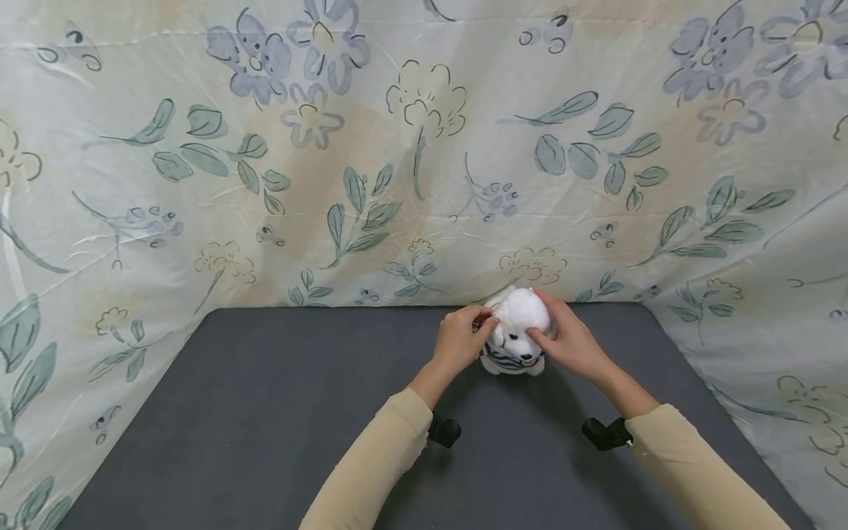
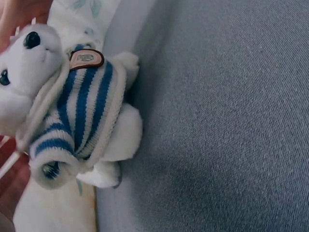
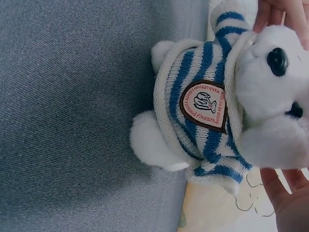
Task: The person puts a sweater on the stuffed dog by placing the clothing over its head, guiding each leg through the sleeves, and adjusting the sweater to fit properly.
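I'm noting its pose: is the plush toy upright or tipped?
Upright: in the head view, the plush toy has its head above its striped sweater, feet down at the table.

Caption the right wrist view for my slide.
White plush toy, shown sideways in a blue-striped knit sweater with a chest patch, grey tabletop at its feet.

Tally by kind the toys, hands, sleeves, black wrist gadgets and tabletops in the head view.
White plush dog in blue-striped knit sweater: 1
Bare hands, left and right: 2
Beige fabric sleeves, left and right: 2
Black wrist gadgets, left and right: 2
Dark grey tabletop: 1
Total: 8
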### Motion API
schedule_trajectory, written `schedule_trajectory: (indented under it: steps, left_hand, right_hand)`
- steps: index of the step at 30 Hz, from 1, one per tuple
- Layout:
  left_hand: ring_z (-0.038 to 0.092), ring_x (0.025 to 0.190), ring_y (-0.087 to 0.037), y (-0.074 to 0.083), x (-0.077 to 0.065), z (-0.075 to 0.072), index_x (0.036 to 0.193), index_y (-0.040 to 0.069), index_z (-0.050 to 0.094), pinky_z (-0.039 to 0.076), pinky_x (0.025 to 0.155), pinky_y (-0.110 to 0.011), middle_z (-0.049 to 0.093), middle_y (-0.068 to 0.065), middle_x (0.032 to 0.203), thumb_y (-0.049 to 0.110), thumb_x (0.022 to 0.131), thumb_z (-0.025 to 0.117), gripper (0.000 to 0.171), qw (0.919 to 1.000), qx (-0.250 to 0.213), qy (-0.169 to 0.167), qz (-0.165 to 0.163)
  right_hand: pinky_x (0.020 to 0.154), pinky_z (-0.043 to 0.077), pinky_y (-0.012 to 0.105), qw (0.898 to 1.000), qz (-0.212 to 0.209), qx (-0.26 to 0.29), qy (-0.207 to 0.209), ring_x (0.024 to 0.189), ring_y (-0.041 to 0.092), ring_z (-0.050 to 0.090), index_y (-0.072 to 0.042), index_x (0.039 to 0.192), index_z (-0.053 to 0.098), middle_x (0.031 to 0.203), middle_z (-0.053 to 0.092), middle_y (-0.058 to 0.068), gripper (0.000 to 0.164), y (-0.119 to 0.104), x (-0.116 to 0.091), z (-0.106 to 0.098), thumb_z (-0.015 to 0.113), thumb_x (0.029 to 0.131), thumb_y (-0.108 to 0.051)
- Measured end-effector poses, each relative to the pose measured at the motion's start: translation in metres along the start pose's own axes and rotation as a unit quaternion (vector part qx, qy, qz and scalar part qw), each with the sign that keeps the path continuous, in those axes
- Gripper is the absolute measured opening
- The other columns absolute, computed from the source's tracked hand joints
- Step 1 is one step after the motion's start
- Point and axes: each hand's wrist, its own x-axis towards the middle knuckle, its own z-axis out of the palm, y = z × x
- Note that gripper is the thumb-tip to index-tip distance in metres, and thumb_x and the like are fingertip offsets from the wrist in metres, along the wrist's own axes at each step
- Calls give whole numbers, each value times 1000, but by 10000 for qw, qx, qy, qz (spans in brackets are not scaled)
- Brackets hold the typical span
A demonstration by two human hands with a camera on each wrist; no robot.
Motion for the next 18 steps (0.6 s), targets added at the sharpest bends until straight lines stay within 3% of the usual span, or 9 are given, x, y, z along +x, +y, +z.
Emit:
schedule_trajectory:
  steps: [5,10,14,18]
  left_hand:
    - [54,67,-7,-1,-3,5,106,19,68,43,62,-22,65,6,85,42,96,44,34,9991,161,-309,-247]
    - [55,69,-8,-1,-5,7,108,19,66,44,64,-24,64,4,86,45,96,40,39,9982,157,-435,-379]
    - [59,73,-8,-2,-6,7,108,18,66,46,67,-25,66,4,90,42,96,42,36,9991,-91,-251,-326]
    - [62,84,-9,-4,-7,8,106,19,67,48,72,-25,67,4,97,35,95,48,27,9991,-266,181,-287]
  right_hand:
    - [82,45,55,9999,68,86,-13,116,40,44,-4,144,25,134,38,23,70,-2,0,0,63,87,-17]
    - [81,45,55,9998,127,122,-13,118,40,43,-8,146,23,138,35,23,70,-2,-1,1,62,89,-21]
    - [85,43,57,9986,402,296,-142,124,43,37,-13,148,15,144,26,24,71,0,-4,-1,56,92,-29]
    - [87,42,56,9955,770,469,-298,123,44,38,-15,149,6,149,18,23,74,9,-13,-1,50,94,-35]
